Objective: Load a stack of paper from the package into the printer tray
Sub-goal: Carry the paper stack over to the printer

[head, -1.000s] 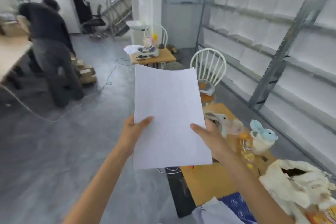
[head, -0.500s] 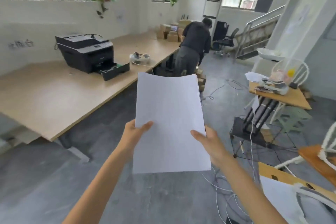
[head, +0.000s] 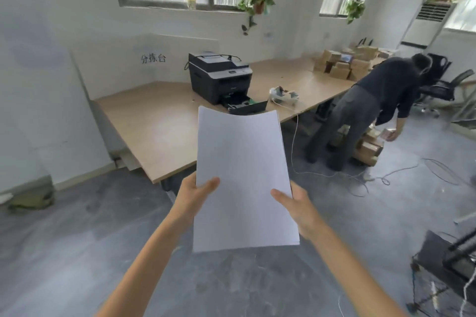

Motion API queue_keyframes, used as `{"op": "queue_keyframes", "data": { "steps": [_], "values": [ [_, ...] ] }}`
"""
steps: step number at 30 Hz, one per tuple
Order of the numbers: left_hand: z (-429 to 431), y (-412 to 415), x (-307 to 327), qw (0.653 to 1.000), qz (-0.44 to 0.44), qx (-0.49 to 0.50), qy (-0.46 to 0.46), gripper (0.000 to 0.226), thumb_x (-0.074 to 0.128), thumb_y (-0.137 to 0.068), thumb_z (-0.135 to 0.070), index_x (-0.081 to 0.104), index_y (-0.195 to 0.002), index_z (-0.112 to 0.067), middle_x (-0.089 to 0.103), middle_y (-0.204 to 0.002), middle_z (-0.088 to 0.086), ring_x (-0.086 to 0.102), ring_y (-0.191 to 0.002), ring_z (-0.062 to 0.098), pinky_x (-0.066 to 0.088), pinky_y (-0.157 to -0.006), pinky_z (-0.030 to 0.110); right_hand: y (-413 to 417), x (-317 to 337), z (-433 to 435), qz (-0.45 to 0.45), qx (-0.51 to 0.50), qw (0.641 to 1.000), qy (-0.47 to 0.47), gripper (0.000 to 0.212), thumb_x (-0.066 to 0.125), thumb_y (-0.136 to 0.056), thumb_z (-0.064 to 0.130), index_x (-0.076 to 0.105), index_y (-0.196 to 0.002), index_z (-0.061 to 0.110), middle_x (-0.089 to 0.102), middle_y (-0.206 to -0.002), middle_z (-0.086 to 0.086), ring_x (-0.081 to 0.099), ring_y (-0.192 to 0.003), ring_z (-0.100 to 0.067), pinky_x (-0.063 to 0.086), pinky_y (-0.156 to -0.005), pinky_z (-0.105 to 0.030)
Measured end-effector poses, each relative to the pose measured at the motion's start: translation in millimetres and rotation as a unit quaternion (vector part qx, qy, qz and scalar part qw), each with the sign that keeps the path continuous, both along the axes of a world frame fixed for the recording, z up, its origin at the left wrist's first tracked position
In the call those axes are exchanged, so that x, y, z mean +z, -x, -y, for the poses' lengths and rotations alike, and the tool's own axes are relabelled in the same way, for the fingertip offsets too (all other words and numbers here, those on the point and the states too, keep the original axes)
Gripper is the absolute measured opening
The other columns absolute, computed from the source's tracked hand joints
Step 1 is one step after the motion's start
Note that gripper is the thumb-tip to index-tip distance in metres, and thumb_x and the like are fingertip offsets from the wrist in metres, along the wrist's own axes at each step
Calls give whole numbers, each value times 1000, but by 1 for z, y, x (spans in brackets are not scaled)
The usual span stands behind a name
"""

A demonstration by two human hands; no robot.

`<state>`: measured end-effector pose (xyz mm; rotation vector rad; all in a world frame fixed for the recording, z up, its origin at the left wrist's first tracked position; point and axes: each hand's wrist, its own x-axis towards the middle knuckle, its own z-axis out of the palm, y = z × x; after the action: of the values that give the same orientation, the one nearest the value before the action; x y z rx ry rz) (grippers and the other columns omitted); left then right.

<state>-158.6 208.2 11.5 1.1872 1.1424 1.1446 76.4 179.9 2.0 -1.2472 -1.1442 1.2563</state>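
Paper stack (head: 244, 177) held out front, L hand (head: 192, 197) + R hand (head: 298, 204) each clamped on a side edge, thumbs on top, prob. to keep sheets squared. Printer (head: 219, 77) sits on desk (head: 159, 131) ahead, well apart; tray (head: 246, 105) pulled open toward carrier, ready for loading.

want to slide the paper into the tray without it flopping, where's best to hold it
Probably as now: by the two long side edges near the end closest to the body, left hand from the left, right hand from the right, thumbs on top. The paper curves across its width, which stiffens it and leaves the far end free to enter the open tray.
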Motion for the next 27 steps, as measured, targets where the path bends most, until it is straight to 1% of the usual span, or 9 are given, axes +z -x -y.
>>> {"op": "queue_keyframes", "data": {
  "steps": [2, 7, 11, 13, 17, 20, 22, 24, 27],
  "values": [
    [-4, 2, 1, 1000, -13, 9, -16, 11, 61, -89, -16, 66, -96, -23, 75, -79, -14, 72, -75, 7, 55, -60, 18, 3, -3, -15, -7, 18, 1000, 4, 31, 57, -90, 9, 57, -121, 10, 69, -115, -7, 67, -103, -24, 57, -79, -29],
    [-29, -1, 2, 999, -25, 37, -29, 11, 56, -92, -23, 65, -96, -27, 75, -84, -13, 71, -80, 8, 54, -62, 18, -1, -8, -60, -20, 56, 998, 13, 29, 58, -89, 10, 58, -118, 13, 69, -115, -8, 67, -102, -25, 57, -78, -31],
    [-60, -18, 0, 997, -21, 68, -32, 17, 54, -93, -19, 62, -92, -34, 73, -78, -20, 69, -75, -1, 52, -59, 13, -19, -5, -103, -18, 92, 996, 3, 29, 59, -89, 12, 58, -119, 13, 70, -114, -5, 67, -102, -24, 56, -75, -27],
    [-79, -30, 0, 996, -16, 81, -32, 18, 54, -93, -17, 62, -91, -33, 73, -75, -22, 69, -72, -2, 51, -56, 11, -32, -3, -129, -14, 117, 993, 0, 31, 59, -89, 14, 57, -121, 14, 69, -115, -5, 67, -103, -23, 56, -77, -29],
    [-120, -55, -2, 994, -6, 111, -20, 13, 56, -92, -18, 64, -91, -28, 74, -82, -10, 71, -77, 10, 55, -61, 20, -56, 1, -183, -4, 153, 988, -2, 32, 59, -89, 17, 57, -121, 15, 69, -114, -3, 67, -102, -22, 56, -79, -33],
    [-149, -69, -3, 990, -11, 138, -16, 12, 56, -92, -17, 64, -88, -27, 72, -85, -7, 70, -76, 12, 57, -66, 24, -67, 1, -222, -4, 176, 984, 0, 31, 60, -89, 17, 58, -119, 17, 70, -113, -2, 68, -101, -22, 56, -79, -34],
    [-168, -76, -4, 987, -11, 160, -9, 12, 56, -91, -16, 64, -88, -25, 72, -86, -6, 70, -77, 13, 57, -66, 24, -71, 1, -247, -2, 189, 982, 5, 30, 60, -89, 17, 58, -119, 18, 70, -113, -3, 68, -101, -23, 56, -80, -35],
    [-185, -78, -5, 985, -9, 175, 5, 9, 58, -91, -18, 65, -95, -22, 72, -91, -4, 71, -79, 12, 57, -69, 24, -72, 2, -269, 0, 198, 980, 7, 30, 60, -89, 17, 58, -119, 17, 70, -112, -4, 68, -100, -22, 57, -78, -34],
    [-214, -73, -7, 980, -6, 197, 28, 17, 61, -88, -22, 62, -105, -19, 71, -96, -4, 69, -87, 15, 56, -77, 31, -68, 3, -303, 2, 215, 976, 16, 29, 61, -88, 17, 58, -117, 17, 71, -110, -2, 69, -97, -21, 58, -74, -31]
  ]
}}
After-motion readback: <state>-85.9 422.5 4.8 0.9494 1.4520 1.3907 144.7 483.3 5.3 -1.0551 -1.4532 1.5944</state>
